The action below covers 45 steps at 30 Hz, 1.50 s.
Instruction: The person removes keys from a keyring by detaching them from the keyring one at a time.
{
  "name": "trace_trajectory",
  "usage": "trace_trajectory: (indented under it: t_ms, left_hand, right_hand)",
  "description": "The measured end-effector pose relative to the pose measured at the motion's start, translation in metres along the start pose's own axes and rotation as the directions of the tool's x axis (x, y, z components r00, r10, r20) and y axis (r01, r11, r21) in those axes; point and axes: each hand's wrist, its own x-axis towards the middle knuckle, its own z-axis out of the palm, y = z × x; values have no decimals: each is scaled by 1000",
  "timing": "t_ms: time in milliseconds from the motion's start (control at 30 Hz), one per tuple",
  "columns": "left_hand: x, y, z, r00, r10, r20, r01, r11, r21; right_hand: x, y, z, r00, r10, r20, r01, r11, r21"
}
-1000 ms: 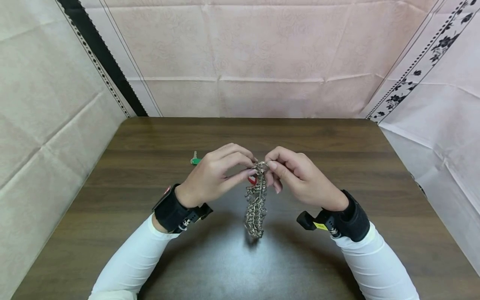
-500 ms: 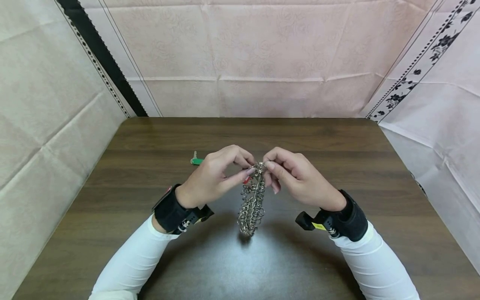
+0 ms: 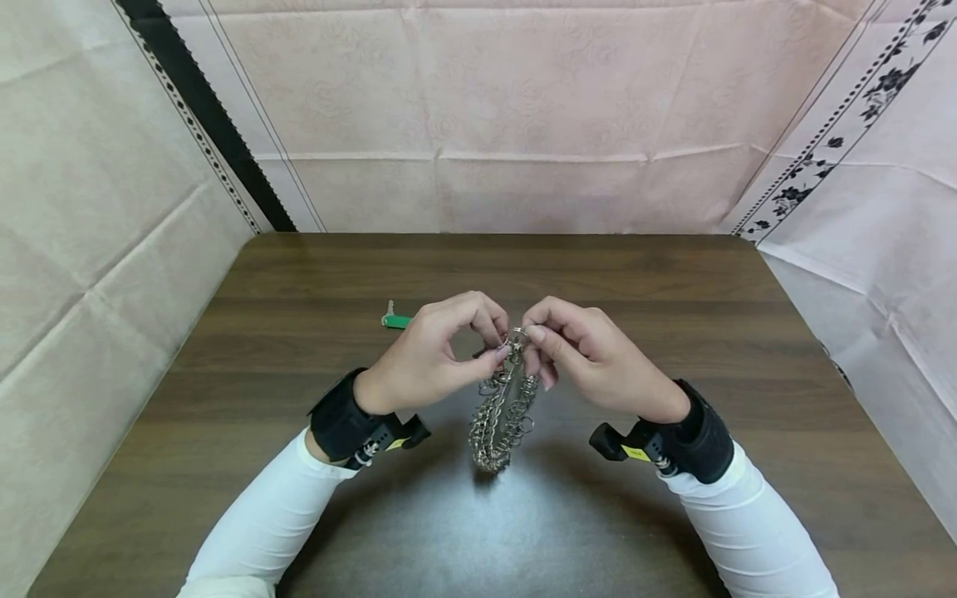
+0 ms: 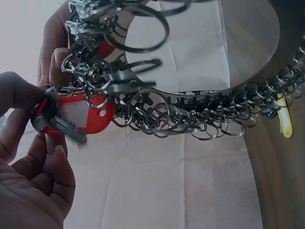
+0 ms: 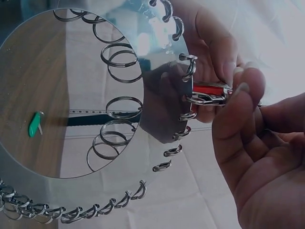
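Upright between the hands hangs a clear disc (image 5: 162, 52) with a large round hole and many split rings along its edges. Seen nearly edge-on from the head, the ring-lined disc (image 3: 493, 423) drops below the fingers. My left hand (image 3: 441, 349) is at its upper left, pinching a red key tag (image 4: 101, 112) with a pale window and a dark grey piece at its end. With thumb and forefinger, my right hand (image 3: 591, 357) pinches a split ring (image 5: 209, 100) at the disc's outer edge. The red tag lies right behind that ring in the right wrist view.
A green-headed key (image 3: 395, 321) lies on the brown wooden table (image 3: 635, 291), just past the left hand. In the left wrist view a small yellow object (image 4: 284, 121) shows at the right. Pale cloth (image 3: 523, 108) hangs behind the table's far edge.
The lower end of the disc has swung a little to the left, and its rings have spread apart. The red tag, visible earlier from the head, is now hidden behind the left fingers.
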Motion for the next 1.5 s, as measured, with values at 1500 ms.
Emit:
trace_trajectory:
  t_ms: [1500]
  left_hand:
    - [1, 31, 2, 991, 18, -136, 20, 962, 273]
  right_hand:
    - [-2, -5, 9, 999, 37, -8, -37, 997, -74]
